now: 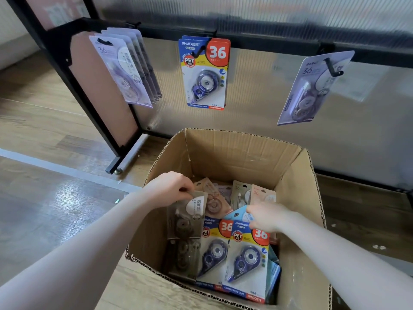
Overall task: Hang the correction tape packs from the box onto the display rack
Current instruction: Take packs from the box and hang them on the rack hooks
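An open cardboard box (234,153) on the floor holds several correction tape packs. My left hand (172,186) pinches the top of a grey-brown pack (185,218) at the box's left. My right hand (267,217) grips the top of a blue and red pack (248,258) lying beside a matching one (214,249). Above, the display rack's black bar (257,39) carries hooks: several lilac packs (125,68) at left, blue and red packs (204,72) in the middle, one lilac pack (312,88) at right.
The rack's black frame leg (89,104) slants down to a foot at the box's left. A ribbed translucent panel (257,104) backs the rack. Wooden floor (44,130) lies to the left, with a pale strip across it.
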### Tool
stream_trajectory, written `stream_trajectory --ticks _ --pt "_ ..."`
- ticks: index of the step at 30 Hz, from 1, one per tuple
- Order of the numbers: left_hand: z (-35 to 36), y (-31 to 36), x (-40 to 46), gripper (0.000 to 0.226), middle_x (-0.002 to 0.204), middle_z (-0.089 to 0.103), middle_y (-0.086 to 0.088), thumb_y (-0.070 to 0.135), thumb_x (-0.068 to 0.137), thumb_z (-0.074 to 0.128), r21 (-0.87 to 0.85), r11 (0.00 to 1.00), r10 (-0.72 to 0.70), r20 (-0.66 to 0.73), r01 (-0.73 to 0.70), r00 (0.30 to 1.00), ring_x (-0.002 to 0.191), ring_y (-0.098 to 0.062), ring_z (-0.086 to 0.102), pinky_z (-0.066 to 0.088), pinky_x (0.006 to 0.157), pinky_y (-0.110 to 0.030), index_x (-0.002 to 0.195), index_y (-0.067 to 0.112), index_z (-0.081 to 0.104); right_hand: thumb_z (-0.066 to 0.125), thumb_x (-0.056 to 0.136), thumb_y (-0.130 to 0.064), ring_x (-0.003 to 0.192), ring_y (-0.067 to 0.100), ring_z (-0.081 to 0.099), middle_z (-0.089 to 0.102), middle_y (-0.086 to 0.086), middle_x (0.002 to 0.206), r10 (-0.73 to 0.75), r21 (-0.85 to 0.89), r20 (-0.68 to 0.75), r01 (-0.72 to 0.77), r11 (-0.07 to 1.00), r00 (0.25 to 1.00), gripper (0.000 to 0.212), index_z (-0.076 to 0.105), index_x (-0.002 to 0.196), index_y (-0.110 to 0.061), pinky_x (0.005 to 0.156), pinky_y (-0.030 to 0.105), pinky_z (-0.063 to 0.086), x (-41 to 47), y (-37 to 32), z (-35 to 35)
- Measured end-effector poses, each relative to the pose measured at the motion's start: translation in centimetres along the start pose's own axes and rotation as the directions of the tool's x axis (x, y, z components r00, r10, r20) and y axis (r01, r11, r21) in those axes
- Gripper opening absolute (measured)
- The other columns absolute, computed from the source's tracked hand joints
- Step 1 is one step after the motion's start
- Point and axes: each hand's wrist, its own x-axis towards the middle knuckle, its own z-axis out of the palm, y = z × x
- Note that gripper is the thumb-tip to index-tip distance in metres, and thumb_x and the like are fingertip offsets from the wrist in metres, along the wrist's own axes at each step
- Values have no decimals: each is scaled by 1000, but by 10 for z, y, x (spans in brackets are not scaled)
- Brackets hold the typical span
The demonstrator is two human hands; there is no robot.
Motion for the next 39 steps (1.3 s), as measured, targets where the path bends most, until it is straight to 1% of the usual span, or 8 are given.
stream_trajectory --ticks 3,7,10,18,23,29,35,39 --pt "0 -1 1 7 87 62 10 28 86 62 2 1000 29 5 -29 1000 82 -10 55 45 74 -26 86 25 68 54 92 -35 96 18 60 55 5 119 26 39 27 -27 999 999 38 51 124 -15 65 23 46 4 1 5" --pt "0 -2 0 6 93 64 8 28 85 63 -3 999 38 -10 -38 999 87 -12 56 46 78 -29 86 25 68 56 91 -31 96 17 61 61 5 114 25 92 106 -35 995 994 32 54 118 -13 61 20 43 11 3 10" --pt "0 -2 -2 6 95 64 6 28 85 63 -2 999 43 -18 -43 999 91 -14 56 46 80 -31 85 24 67 59 88 -29 96 16 60 60 4 113 30 112 144 -47 993 989 32 51 116 -16 68 23 48 14 2 15" --pt "1 -4 -2 10 101 64 7 29 87 61 2 999 51 -6 -51 999 95 -13 56 47 84 -34 92 24 68 59 87 -29 95 17 59 60 4 111 3 78 130 -13 997 992 32 52 116 -18 77 28 51 15 -4 17" --pt "1 -3 -2 10 101 63 8 30 86 62 3 1000 18 2 -18 1000 95 -13 56 47 84 -33 93 26 69 57 88 -24 82 16 61 64 4 96 -32 120 51 25 992 998 18 61 102 -14 68 27 50 12 -5 9" --pt "-8 7 -7 11 100 63 6 29 86 61 9 1000 15 -10 -15 1000 93 -14 57 48 82 -31 93 25 69 65 84 -29 82 7 58 58 -6 89 -82 256 -51 93 962 995 11 60 87 -20 66 20 49 -8 3 -15" --pt "-33 16 -13 12 92 63 3 29 84 60 11 1000 -14 -151 16 988 87 -15 57 48 75 -31 84 20 68 69 80 -27 80 10 62 62 -8 79 7 360 -242 83 929 970 24 54 61 -30 70 26 49 -33 11 -52" --pt "-53 23 -18 13 95 60 6 31 87 59 17 999 -29 -261 35 965 88 -13 56 46 75 -27 92 24 69 69 81 -27 77 10 60 60 -12 75 47 358 -359 91 929 932 18 59 65 -29 70 30 49 -42 9 -73"
